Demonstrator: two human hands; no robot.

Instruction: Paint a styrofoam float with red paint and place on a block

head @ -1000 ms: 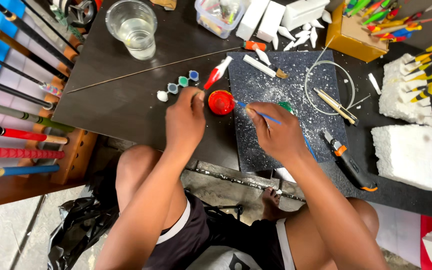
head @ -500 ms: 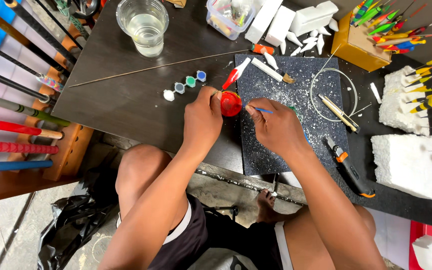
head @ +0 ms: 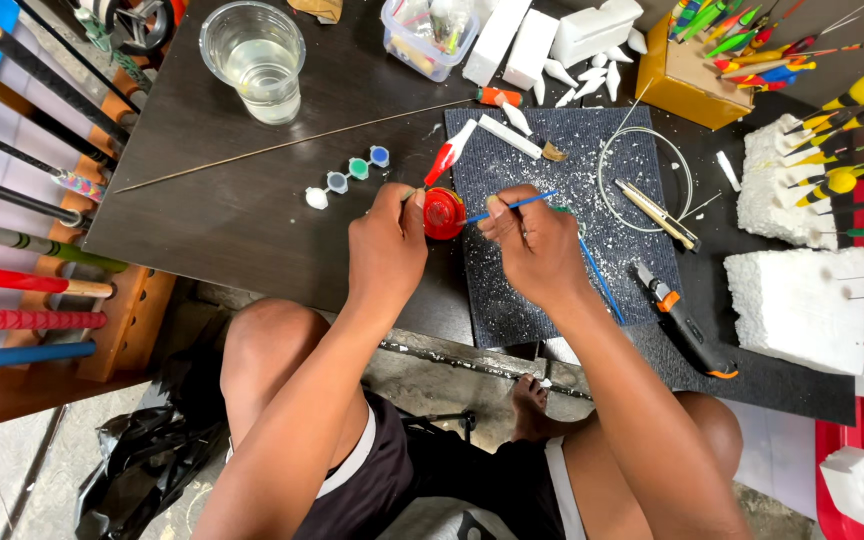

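My left hand grips a small red paint pot at the left edge of a dark speckled mat. My right hand holds a thin blue paintbrush with its tip at the pot's mouth. A red-and-white fishing float lies just beyond the pot. A row of small paint pots in white, grey, green and blue sits to the left on the dark table.
A plastic cup of water, a long thin rod, a wire coil, a utility knife, white foam blocks and painted floats stuck in foam surround the mat. Fishing rods stand at the left.
Both hands rose slightly off the table toward me. The brush tip moved from the mat to the red pot, which my left hand now lifts and tilts.
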